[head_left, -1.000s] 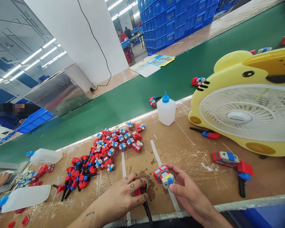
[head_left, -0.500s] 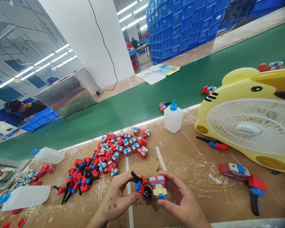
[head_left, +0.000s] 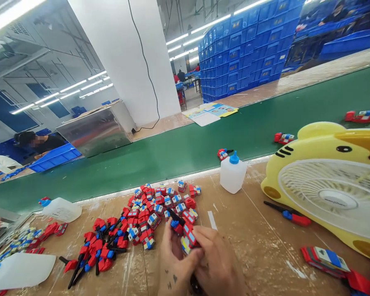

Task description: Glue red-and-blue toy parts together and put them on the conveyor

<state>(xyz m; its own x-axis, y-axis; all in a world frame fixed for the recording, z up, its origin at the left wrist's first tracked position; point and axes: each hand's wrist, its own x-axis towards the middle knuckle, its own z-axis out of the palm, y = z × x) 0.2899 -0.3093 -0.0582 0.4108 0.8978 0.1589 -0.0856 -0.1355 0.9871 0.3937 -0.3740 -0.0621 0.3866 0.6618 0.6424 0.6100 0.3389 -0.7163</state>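
Observation:
My left hand (head_left: 176, 259) is closed around a small red-and-blue toy part (head_left: 176, 224) with a black rod. The fingers of my right hand (head_left: 220, 261) pinch a red, white and yellow toy body (head_left: 188, 237), which touches the part with the rod. My left thumb also presses near this body. Below my hands a black round object (head_left: 196, 284) shows partly, the rest covered by my right hand. Just beyond my hands lies a pile of toy bodies (head_left: 151, 209). Left of it is a heap of red-and-blue parts with black rods (head_left: 101, 246).
A white bottle with a blue cap (head_left: 233, 176) stands by the green belt (head_left: 160, 152). Right of it is a yellow animal-faced fan (head_left: 271, 174), with toy pieces (head_left: 325, 261) in front. More bottles (head_left: 62, 210) lie left. Blue crates (head_left: 234, 61) are stacked behind; a person (head_left: 38, 142) sits far left.
My hands have come together, bringing the toy part with the rod and the toy body into contact. They now lie above the black round object, and the view has tilted up.

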